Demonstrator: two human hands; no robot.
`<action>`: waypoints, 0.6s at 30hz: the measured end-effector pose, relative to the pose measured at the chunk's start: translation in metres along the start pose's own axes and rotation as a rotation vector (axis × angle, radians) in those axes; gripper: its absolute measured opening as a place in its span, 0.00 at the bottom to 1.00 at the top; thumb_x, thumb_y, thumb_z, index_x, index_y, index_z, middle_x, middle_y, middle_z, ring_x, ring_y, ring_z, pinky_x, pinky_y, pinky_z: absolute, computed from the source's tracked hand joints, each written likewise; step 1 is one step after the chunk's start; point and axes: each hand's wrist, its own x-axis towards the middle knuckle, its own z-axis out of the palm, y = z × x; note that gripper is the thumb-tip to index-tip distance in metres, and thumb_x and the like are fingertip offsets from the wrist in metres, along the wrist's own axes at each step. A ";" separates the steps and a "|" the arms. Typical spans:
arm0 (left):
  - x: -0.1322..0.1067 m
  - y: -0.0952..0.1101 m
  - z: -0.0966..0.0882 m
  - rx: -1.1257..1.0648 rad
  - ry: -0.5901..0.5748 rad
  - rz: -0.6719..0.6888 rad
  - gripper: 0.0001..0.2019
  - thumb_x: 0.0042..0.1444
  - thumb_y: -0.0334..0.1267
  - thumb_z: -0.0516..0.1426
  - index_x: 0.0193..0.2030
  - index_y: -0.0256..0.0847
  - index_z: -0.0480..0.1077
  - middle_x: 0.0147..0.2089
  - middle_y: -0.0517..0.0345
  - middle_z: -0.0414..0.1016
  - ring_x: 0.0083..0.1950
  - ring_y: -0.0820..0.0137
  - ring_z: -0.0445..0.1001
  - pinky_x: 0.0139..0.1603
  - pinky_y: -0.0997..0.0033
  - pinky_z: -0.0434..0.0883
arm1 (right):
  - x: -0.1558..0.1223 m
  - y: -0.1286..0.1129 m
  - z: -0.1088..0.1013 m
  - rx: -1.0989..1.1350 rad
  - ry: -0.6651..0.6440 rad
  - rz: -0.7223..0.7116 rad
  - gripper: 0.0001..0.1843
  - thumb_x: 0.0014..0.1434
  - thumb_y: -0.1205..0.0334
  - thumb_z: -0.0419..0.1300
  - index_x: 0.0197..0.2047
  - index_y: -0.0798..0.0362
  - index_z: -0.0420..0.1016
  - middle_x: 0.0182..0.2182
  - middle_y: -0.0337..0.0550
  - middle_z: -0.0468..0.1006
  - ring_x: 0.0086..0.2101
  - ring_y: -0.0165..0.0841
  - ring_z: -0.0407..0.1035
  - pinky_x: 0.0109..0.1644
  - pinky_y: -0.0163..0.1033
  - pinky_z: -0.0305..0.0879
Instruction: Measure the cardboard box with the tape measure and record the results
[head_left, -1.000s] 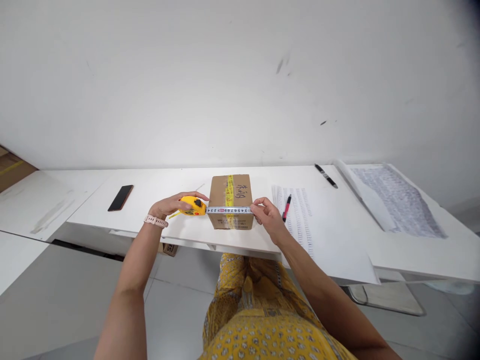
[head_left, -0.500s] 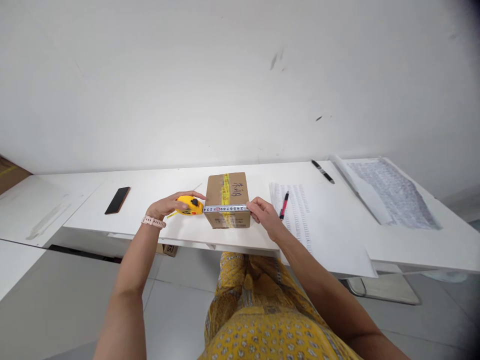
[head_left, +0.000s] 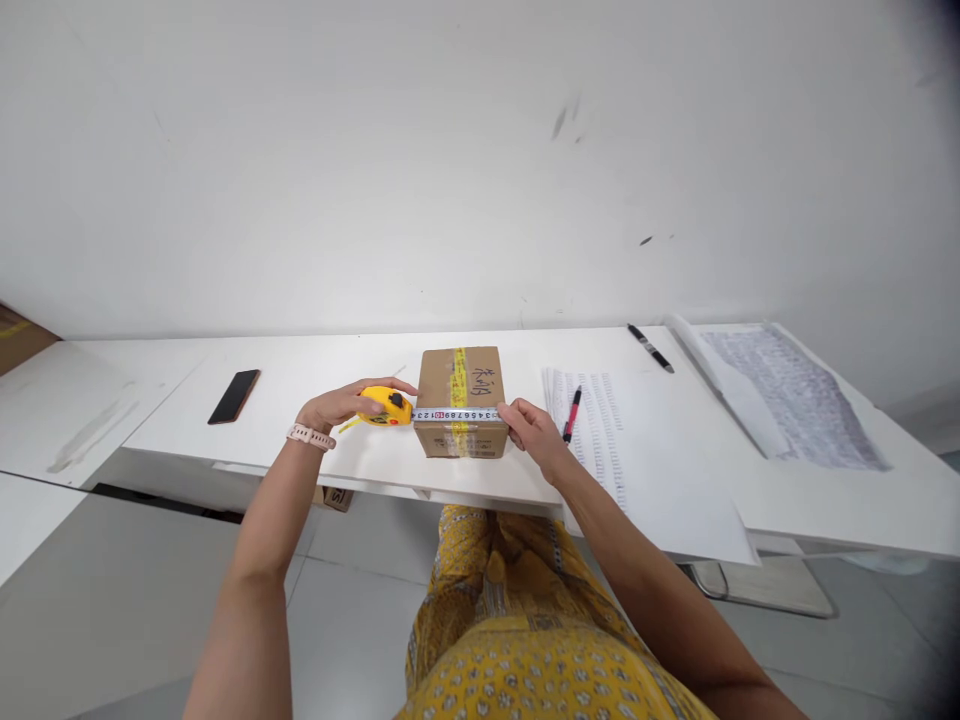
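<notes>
A small cardboard box [head_left: 459,378] with a yellow tape strip and handwriting sits near the front edge of a white table [head_left: 322,375]. My left hand [head_left: 337,406] is closed round a yellow tape measure [head_left: 385,405] just left of the box. Its white blade [head_left: 454,414] runs across the box's near top edge. My right hand [head_left: 529,430] pinches the blade's end at the box's right corner.
A dark phone [head_left: 234,396] lies at the left. A printed sheet [head_left: 607,420] with a red pen [head_left: 572,414] on it lies right of the box. Farther right are a black pen [head_left: 650,349] and a large printed paper [head_left: 787,395]. A wall stands behind.
Both hands, the tape and the box stay as they were; only the view has shifted slightly.
</notes>
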 end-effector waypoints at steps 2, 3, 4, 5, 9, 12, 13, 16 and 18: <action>0.000 0.000 0.001 0.004 0.000 0.005 0.34 0.48 0.48 0.65 0.61 0.38 0.69 0.53 0.41 0.77 0.51 0.53 0.76 0.49 0.59 0.71 | 0.001 0.004 -0.002 -0.038 -0.011 -0.012 0.27 0.56 0.37 0.59 0.24 0.49 0.54 0.19 0.30 0.52 0.22 0.28 0.47 0.26 0.37 0.42; 0.000 -0.001 0.001 0.009 0.000 0.006 0.34 0.48 0.48 0.65 0.61 0.38 0.69 0.52 0.41 0.77 0.50 0.54 0.76 0.49 0.59 0.71 | 0.001 0.006 -0.003 -0.061 -0.014 -0.024 0.26 0.57 0.38 0.58 0.24 0.49 0.54 0.20 0.31 0.52 0.22 0.28 0.47 0.26 0.37 0.43; 0.000 -0.001 0.000 0.014 0.001 0.007 0.34 0.48 0.48 0.65 0.61 0.38 0.69 0.52 0.41 0.78 0.50 0.54 0.76 0.49 0.59 0.71 | 0.002 0.008 -0.003 -0.085 -0.015 -0.038 0.26 0.58 0.38 0.58 0.25 0.49 0.54 0.20 0.31 0.52 0.23 0.28 0.48 0.26 0.37 0.43; 0.000 -0.002 0.000 0.019 0.001 0.008 0.33 0.48 0.48 0.65 0.61 0.38 0.69 0.52 0.41 0.78 0.51 0.54 0.76 0.49 0.59 0.71 | 0.003 0.009 -0.004 -0.110 -0.013 -0.051 0.25 0.59 0.39 0.57 0.25 0.49 0.53 0.21 0.31 0.52 0.23 0.28 0.48 0.27 0.37 0.44; 0.000 -0.003 -0.001 0.020 0.001 0.011 0.34 0.47 0.47 0.65 0.61 0.38 0.69 0.52 0.41 0.77 0.50 0.54 0.75 0.49 0.60 0.72 | 0.004 0.006 -0.003 -0.237 0.003 -0.092 0.22 0.62 0.44 0.54 0.25 0.49 0.52 0.21 0.32 0.53 0.24 0.29 0.51 0.27 0.37 0.47; -0.003 0.003 0.003 0.042 0.016 0.033 0.34 0.48 0.46 0.65 0.63 0.39 0.67 0.52 0.43 0.77 0.50 0.56 0.75 0.49 0.61 0.71 | 0.000 -0.009 -0.004 -0.358 0.009 -0.133 0.20 0.63 0.49 0.52 0.25 0.49 0.51 0.21 0.33 0.54 0.24 0.29 0.52 0.28 0.37 0.47; -0.006 0.006 0.006 0.058 0.019 0.049 0.35 0.48 0.45 0.66 0.63 0.40 0.67 0.53 0.44 0.76 0.50 0.57 0.75 0.49 0.61 0.71 | -0.002 -0.016 -0.005 -0.385 0.010 -0.154 0.20 0.63 0.49 0.52 0.25 0.49 0.51 0.20 0.32 0.54 0.24 0.29 0.52 0.28 0.37 0.47; -0.019 0.015 0.027 0.094 0.009 0.096 0.37 0.45 0.42 0.68 0.64 0.42 0.67 0.59 0.45 0.72 0.54 0.56 0.72 0.52 0.60 0.70 | -0.015 -0.044 -0.010 -0.412 0.012 -0.237 0.19 0.63 0.51 0.54 0.25 0.49 0.53 0.20 0.32 0.55 0.23 0.28 0.51 0.28 0.36 0.48; -0.029 0.014 0.052 0.074 -0.019 0.105 0.38 0.43 0.41 0.69 0.64 0.41 0.68 0.61 0.45 0.69 0.56 0.54 0.70 0.54 0.59 0.69 | -0.025 -0.062 -0.013 -0.433 -0.020 -0.310 0.17 0.63 0.52 0.55 0.27 0.49 0.55 0.21 0.32 0.58 0.23 0.27 0.52 0.27 0.35 0.49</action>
